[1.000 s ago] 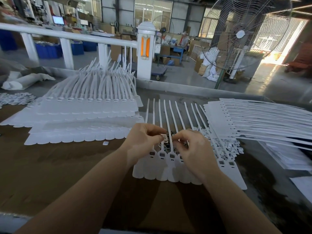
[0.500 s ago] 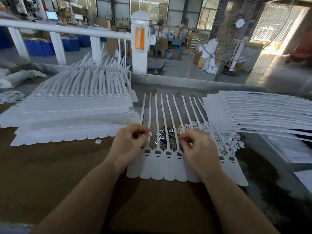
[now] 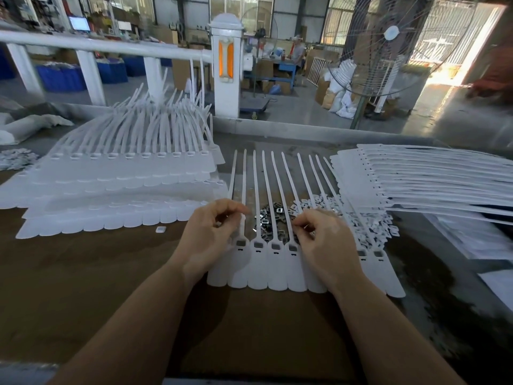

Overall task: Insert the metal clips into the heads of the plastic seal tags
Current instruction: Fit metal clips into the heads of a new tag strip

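A joined strip of white plastic seal tags (image 3: pixel 277 270) lies flat on the brown table, tails pointing away from me. Several of its heads (image 3: pixel 273 247) show dark rectangular slots. A pile of small metal clips (image 3: pixel 270 216) lies under the tails, just beyond the heads. My left hand (image 3: pixel 211 234) hovers over the strip's left end with fingers curled, thumb and fingertips pinched together; what they hold is hidden. My right hand (image 3: pixel 324 240) covers the strip's right-middle heads, fingers curled, fingertips at the edge of the clip pile.
A tall stack of tag strips (image 3: pixel 125 173) fills the left of the table, and another stack (image 3: pixel 416 179) fans out on the right. White plastic caps (image 3: pixel 369 226) are heaped right of the clips. One loose cap (image 3: pixel 160 229) lies left of my hand. A white railing (image 3: pixel 111 47) runs behind.
My hands have drawn apart: the left moved left to the strip's end, the right stayed near the clip pile. Several heads between them are now uncovered.
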{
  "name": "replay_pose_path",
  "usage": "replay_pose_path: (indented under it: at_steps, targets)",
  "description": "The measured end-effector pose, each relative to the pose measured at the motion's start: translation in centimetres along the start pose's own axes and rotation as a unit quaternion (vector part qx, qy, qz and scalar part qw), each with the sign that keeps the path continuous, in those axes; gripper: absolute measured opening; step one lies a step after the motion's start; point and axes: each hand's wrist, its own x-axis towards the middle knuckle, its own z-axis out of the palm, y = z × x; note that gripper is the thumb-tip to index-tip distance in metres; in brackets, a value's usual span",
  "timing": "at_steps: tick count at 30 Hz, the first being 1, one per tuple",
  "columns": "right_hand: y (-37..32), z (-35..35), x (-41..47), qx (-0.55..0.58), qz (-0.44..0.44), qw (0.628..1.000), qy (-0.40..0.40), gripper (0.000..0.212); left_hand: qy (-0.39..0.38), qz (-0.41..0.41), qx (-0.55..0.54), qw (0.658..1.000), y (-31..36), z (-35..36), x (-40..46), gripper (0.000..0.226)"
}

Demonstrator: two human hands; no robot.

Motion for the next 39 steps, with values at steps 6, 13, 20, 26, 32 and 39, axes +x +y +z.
replay_pose_path:
  at_steps: [6,13,20,26,32,39]
  targets:
    - [0.1,0.1,0.0,0.008,0.008,1.0,0.006,0.008,-0.055,0.013,0.061,0.997,0.1,-1.0,-0.1,0.02]
    - [0.3,0.1,0.1,0.013,0.009,1.0,0.004,0.007,-0.103,0.015,0.139,0.985,0.1,-1.1,0.1,0.02]
    - [0.3,0.2,0.2,0.014,0.014,1.0,0.004,0.007,-0.113,0.0,0.19,0.975,0.0,-1.2,0.4,0.011]
    - [0.3,0.1,0.1,0.018,0.012,1.0,0.008,0.008,-0.105,-0.008,0.203,0.974,-0.1,-1.0,0.4,0.009]
    - [0.4,0.2,0.1,0.019,0.018,1.0,0.014,0.008,-0.102,-0.004,0.205,0.973,-0.1,-0.9,0.2,0.018]
    - [0.2,0.0,0.0,0.072,0.045,0.996,0.026,0.01,-0.114,-0.049,0.145,0.982,-0.1,-0.7,0.6,0.018]
